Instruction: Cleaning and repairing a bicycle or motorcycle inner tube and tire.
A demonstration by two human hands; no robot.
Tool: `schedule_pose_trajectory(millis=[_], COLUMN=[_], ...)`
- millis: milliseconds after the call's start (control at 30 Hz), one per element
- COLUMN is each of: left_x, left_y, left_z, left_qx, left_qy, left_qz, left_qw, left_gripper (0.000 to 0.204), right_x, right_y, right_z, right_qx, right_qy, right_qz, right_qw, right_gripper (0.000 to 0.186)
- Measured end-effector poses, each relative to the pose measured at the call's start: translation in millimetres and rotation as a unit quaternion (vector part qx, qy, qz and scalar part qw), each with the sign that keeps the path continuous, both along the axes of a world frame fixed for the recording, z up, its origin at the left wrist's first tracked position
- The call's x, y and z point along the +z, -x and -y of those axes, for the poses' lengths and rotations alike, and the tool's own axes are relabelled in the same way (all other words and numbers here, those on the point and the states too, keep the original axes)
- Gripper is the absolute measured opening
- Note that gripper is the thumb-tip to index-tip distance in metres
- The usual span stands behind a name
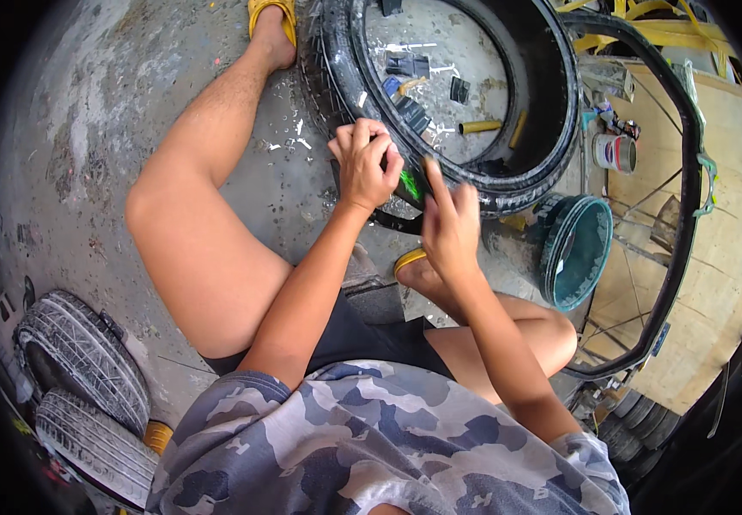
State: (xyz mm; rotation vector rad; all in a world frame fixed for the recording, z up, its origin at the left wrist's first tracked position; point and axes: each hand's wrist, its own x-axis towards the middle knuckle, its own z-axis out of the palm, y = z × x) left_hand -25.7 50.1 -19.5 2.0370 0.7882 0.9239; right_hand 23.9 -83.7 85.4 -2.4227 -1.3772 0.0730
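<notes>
A black tire (440,176) lies in front of me, its sidewall under my hands. My left hand (364,167) is closed with curled fingers at the tire's near left edge; whatever it pinches is hidden. To its right, my right hand (452,225) is closed too and slightly blurred, with one finger stretched along a dark, narrow shape I cannot name. Bright green marks (410,183) show on the tire between the two hands. Inside the tire's ring lie a dark block (412,113), several small pale strips and a yellowish tube (480,126).
A teal bucket (579,253) and a paint can (615,153) stand to the right. Beyond them a black frame (688,172) leans by plywood (714,249). Worn tires (88,360) are stacked at lower left. White scraps (289,140) litter the concrete floor (88,172).
</notes>
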Motion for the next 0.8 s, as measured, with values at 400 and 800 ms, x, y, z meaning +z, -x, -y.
schedule_pose_trajectory(millis=[400, 800], left_x=[-6, -3], left_y=[1, 7], left_z=[-2, -2], left_qx=[0.013, -0.003], left_qy=[-0.006, 0.008], left_qz=[0.007, -0.010], left_qw=[1.000, 1.000], left_gripper=[0.010, 0.010], right_x=[-3, 5], right_y=[5, 20], right_z=[-24, 1], right_qx=[0.017, 0.029], right_qy=[0.062, 0.095], right_qz=[0.040, 0.060], right_qw=[0.997, 0.993], right_gripper=[0.072, 0.072])
